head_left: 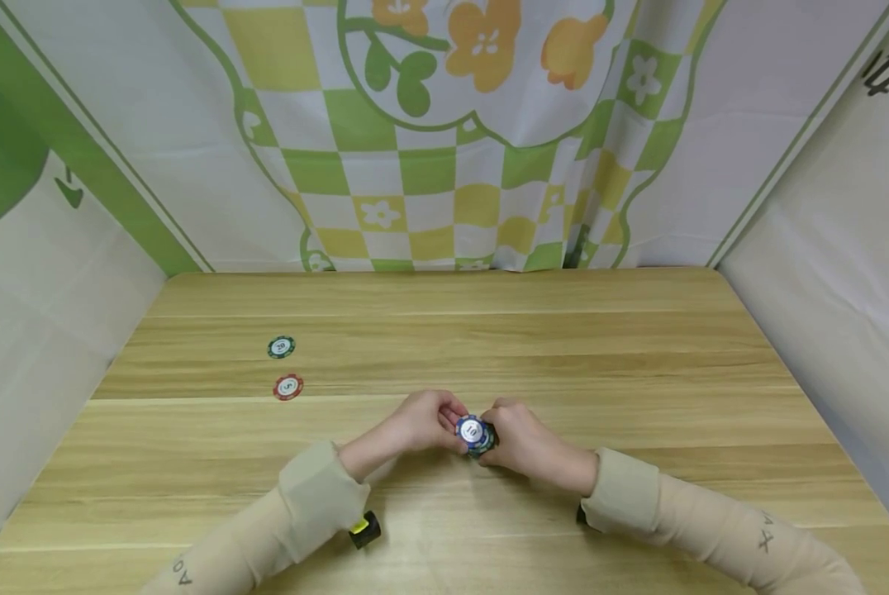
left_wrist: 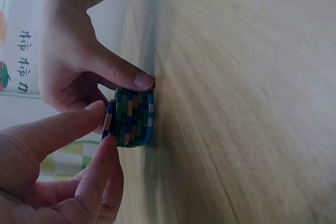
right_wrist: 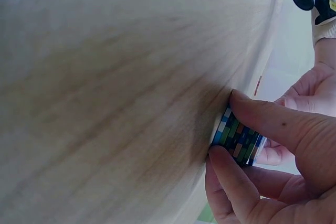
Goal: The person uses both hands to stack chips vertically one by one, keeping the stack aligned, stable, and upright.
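A short stack of poker chips (left_wrist: 134, 119), with blue and green edges, stands on the tabletop in front of the person. The right hand (head_left: 528, 444) grips this stack from its side, thumb and fingers low around the rims. On top, a blue poker chip (head_left: 472, 430) marked 10 sits slightly off line with the pile, toward the left. The left hand (head_left: 428, 423) pinches that chip by its edge between thumb and finger. From the right wrist view, the right thumb and fingertips reach down close to the wood.
Farther left on the wooden table (head_left: 608, 330) lie a green poker chip (head_left: 282, 347) marked 20 and a red poker chip (head_left: 288, 387) marked 5, both flat. A checked, flowered curtain (head_left: 430, 182) hangs along the back edge, with pale cloth at both sides.
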Demonstrator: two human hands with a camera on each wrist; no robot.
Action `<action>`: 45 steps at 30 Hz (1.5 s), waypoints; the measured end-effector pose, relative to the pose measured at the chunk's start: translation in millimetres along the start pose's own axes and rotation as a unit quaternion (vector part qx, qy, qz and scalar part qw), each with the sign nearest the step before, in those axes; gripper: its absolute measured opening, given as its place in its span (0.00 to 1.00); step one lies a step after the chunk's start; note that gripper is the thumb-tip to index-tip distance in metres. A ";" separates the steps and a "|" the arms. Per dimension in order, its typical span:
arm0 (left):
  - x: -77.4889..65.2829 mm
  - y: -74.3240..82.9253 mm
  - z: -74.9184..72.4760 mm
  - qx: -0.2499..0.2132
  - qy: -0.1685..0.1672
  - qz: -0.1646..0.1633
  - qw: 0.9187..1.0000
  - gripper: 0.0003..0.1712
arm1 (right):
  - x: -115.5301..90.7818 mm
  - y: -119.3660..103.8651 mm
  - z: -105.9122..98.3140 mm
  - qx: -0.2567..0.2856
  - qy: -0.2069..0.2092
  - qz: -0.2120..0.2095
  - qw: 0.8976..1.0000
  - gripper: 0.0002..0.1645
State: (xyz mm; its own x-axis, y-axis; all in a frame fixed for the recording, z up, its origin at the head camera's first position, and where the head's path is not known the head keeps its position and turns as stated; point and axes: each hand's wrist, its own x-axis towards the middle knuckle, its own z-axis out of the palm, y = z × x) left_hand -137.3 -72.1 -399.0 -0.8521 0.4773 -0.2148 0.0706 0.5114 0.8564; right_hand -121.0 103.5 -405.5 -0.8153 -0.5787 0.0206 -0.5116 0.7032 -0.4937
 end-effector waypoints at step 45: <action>-6.7 7.6 13.3 0.221 0.040 0.084 0.971 0.20 | -0.7 -1.5 -0.9 -0.007 0.005 -0.007 1.000 0.18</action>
State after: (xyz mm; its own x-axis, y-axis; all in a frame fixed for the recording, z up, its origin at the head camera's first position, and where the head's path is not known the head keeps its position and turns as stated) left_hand -124.1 -61.9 -397.3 -0.8458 0.5322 -0.0363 0.4127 0.6959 0.5877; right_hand -119.9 103.2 -404.0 -0.8104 -0.5848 0.0362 -0.5270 0.7005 -0.4812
